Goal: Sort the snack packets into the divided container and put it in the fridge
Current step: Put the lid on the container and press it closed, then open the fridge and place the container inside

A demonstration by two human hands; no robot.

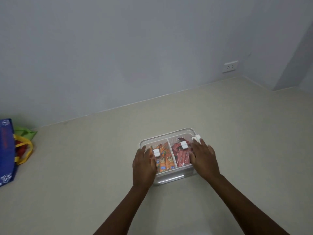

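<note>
A clear divided container (169,177) sits on the pale desk (245,141), well apart from the wall behind it. Its left compartment holds orange snack packets (165,158), its right compartment red snack packets (181,156). A transparent lid with white clips (183,145) lies over it; one packet shows blue lettering, too small to read. The left hand (144,165) rests along the container's left side, fingers fairly straight. The right hand (204,158) lies flat on the container's right edge, fingers spread. Far left of the container stands a blue bag (6,150) with yellow handles.
</note>
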